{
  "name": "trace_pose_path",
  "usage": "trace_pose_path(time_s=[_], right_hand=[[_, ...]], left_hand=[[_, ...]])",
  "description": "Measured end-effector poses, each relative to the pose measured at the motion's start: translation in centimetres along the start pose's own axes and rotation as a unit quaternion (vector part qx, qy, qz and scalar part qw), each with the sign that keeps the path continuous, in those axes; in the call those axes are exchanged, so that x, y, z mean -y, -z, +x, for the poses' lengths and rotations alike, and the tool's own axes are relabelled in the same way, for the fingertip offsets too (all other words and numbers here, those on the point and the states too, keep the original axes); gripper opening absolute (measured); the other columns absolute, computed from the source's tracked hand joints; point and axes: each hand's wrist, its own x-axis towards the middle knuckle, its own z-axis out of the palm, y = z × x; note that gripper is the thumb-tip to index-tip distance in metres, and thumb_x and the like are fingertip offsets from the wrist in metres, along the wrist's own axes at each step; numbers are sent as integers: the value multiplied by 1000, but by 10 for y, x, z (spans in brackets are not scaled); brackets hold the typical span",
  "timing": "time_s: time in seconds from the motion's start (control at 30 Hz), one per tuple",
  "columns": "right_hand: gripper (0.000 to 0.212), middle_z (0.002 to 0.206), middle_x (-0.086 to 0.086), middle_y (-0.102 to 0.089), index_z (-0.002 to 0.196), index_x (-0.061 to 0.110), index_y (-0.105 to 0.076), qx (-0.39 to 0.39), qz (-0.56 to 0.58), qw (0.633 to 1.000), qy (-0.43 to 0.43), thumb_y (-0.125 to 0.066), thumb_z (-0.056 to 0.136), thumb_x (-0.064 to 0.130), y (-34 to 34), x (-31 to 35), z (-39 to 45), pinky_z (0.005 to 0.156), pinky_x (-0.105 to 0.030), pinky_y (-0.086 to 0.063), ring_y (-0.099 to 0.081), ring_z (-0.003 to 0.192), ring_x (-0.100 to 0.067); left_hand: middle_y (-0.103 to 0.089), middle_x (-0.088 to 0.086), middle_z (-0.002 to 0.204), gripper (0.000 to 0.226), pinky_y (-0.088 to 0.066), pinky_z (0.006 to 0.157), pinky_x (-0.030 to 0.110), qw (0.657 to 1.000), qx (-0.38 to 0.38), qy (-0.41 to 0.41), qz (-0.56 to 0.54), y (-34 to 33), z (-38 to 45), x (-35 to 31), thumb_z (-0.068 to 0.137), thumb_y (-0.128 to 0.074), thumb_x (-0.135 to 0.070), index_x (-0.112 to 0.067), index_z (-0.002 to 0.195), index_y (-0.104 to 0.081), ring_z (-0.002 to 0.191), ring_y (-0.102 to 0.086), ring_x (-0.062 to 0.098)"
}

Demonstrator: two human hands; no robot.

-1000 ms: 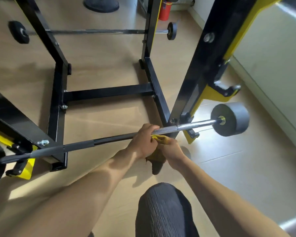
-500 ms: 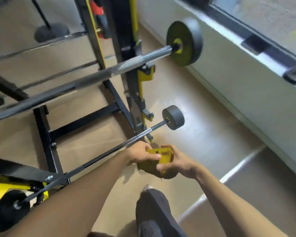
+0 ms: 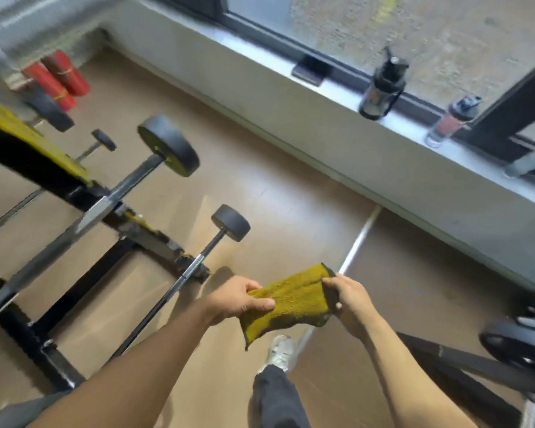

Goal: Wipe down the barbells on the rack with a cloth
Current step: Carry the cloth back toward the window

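A yellow cloth (image 3: 291,301) is stretched between both hands, above the floor and off the bars. My left hand (image 3: 238,299) pinches its left end and my right hand (image 3: 348,299) grips its right end. The low barbell (image 3: 195,267) lies on the rack's bottom hooks, left of my hands, with a small dark plate at its end. A higher barbell (image 3: 127,186) with a bigger plate crosses the black and yellow rack (image 3: 155,239) further left.
Two bottles (image 3: 382,88) stand on the window sill at the upper right. Red rolls (image 3: 59,78) lie on the floor at the far left. Another bar and plate (image 3: 519,344) sit at the lower right. My shoe (image 3: 280,350) is below the cloth.
Both hands left the low barbell and rose with the cloth, which is now spread out between them. The view swung up and right towards the window.
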Motion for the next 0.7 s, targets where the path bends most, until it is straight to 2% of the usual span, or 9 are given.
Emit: trace_pose_path(time_s=[0.07,0.13,0.2,0.3,0.37,0.43,0.5,0.6,0.7], right_hand=[[14,82,-2,-72,98,9,-72,-6,-7,1000,22,-60,93,7,20,11,7,61,-26,-50,-64,70,-15],[15,95,-4,-75,106,8,-71,-33,-66,993,94,-61,96,13,43,26,20,75,-33,-54,-68,83,-17],[13,96,-5,-74,100,11,-71,-80,-149,971,170,-62,97,19,67,48,30,83,-34,-53,-68,88,-17],[15,83,1,-73,85,16,-69,-151,-194,943,223,-62,96,24,99,88,36,75,-30,-51,-67,79,-13],[32,71,-1,-70,74,11,-68,-166,-198,938,231,-62,95,34,115,111,39,66,-32,-47,-62,66,-14],[55,59,-4,-57,66,0,-61,-143,-186,947,219,-59,93,49,126,131,41,54,-34,-39,-47,55,-14],[68,56,-6,-43,61,-1,-51,-110,-150,962,201,-54,87,62,137,149,44,50,-32,-29,-38,53,-15],[64,56,-8,-43,57,10,-48,-84,-80,979,169,-50,85,68,160,179,53,50,-30,-30,-38,53,-17],[57,54,0,-37,54,21,-38,-98,-38,987,125,-44,85,68,193,214,66,46,-26,-25,-32,50,-15]], left_hand=[[-68,1,75,24,-50,66,26,999,4,14,36,-8,17,-19,76,-84,-31,-12,78,-70,71,-63,12],[-63,2,69,31,-44,64,27,999,-7,9,42,-19,34,-40,68,-87,-38,-15,71,-67,67,-58,15],[-65,7,69,44,-45,64,28,1000,-17,-2,5,-29,48,-64,58,-88,-48,-10,74,-72,66,-59,17],[-70,13,74,57,-47,68,26,1000,17,-2,-21,-45,64,-108,65,-83,-56,-1,76,-76,69,-62,17],[-71,11,77,45,-47,69,23,998,58,-16,-13,-60,74,-140,78,-80,-46,-2,81,-77,70,-62,15],[-75,3,90,27,-51,74,20,995,85,-43,-13,-78,87,-173,84,-77,-26,-8,104,-72,82,-69,12],[-76,3,102,44,-57,81,26,993,105,-56,-19,-96,102,-205,84,-78,-19,-16,124,-61,97,-71,14],[-76,8,98,39,-57,82,34,990,105,-82,48,-119,132,-246,80,-82,-27,-9,110,-67,89,-71,16],[-75,10,102,21,-56,84,33,990,87,-107,25,-131,172,-283,79,-82,-16,-3,91,-71,87,-68,15]])
